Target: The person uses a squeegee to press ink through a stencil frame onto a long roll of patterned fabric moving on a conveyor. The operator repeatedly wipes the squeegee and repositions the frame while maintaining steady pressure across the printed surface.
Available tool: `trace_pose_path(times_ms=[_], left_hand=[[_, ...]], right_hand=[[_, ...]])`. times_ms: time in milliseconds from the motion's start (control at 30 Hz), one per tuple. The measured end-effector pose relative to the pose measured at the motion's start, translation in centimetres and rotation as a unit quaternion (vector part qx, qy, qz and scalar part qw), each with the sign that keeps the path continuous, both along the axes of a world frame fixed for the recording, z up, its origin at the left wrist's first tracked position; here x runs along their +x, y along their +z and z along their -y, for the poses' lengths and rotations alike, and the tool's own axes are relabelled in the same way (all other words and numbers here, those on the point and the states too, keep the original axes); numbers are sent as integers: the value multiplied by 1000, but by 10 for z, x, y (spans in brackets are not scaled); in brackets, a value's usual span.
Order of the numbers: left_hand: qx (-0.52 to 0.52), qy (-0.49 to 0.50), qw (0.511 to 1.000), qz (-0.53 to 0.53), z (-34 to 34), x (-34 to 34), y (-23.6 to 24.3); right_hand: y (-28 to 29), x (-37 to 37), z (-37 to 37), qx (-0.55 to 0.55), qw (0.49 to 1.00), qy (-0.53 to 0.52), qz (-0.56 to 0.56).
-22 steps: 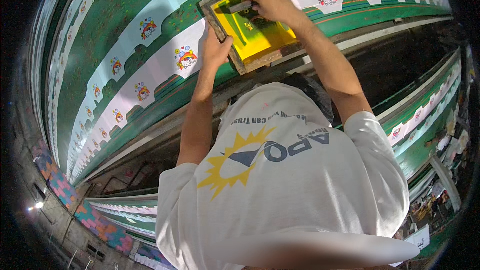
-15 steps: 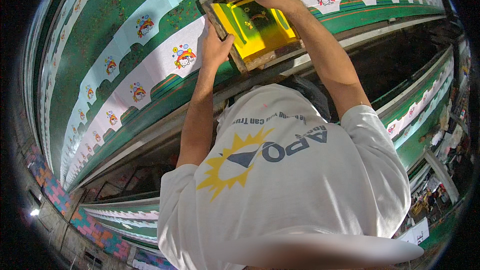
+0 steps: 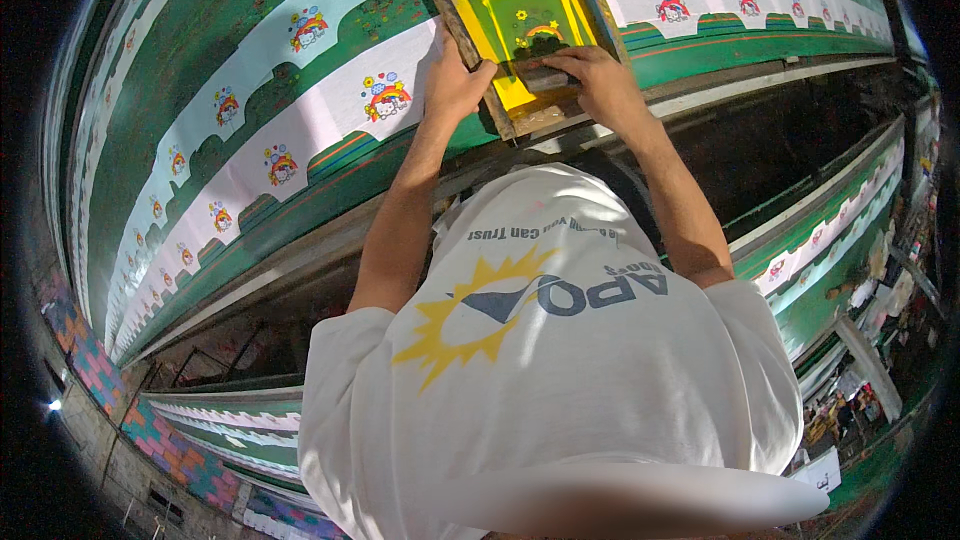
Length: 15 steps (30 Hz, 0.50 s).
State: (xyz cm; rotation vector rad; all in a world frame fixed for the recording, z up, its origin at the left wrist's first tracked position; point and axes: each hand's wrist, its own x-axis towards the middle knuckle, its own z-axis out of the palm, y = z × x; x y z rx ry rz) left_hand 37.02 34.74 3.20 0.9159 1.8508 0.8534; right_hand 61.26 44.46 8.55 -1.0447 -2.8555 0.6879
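Observation:
A wooden-framed screen (image 3: 447,2) with yellow ink and a small rainbow-and-flower stencil rests on the green table over the nearer strip of white fabric pieces. My left hand (image 3: 458,85) is closed on the frame's left side. My right hand (image 3: 600,85) holds a dark squeegee (image 3: 537,75) inside the screen, low in the frame, across the yellow ink. Printed pink-white pieces (image 3: 385,98) with a cartoon and rainbow motif run in a row to either side; a pale blue row (image 3: 308,30) lies beyond them.
The green long table (image 3: 200,60) curves across the upper view, with a rail (image 3: 820,67) along its near edge. A dark gap separates it from further tables of printed strips (image 3: 810,240). Clutter (image 3: 850,400) lies at lower right, and coloured paving (image 3: 90,350) at lower left.
My right hand and the squeegee have moved from the screen's far side down toward its near side, uncovering more of the stencil. The screen and both hands appear shifted rightward in view.

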Motion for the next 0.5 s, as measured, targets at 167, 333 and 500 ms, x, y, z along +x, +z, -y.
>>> trace_pose_path(times_ms=[167,333,500], left_hand=[[-1,9,1000,-15,0,1,1],[-22,13,1000,-6,0,2,3],[27,23,999,-36,0,6,10]], right_hand=[[8,0,5,-5,1000,-13,21],[5,0,4,-4,1000,-15,12],[7,2,2,1,1000,15,-18]])
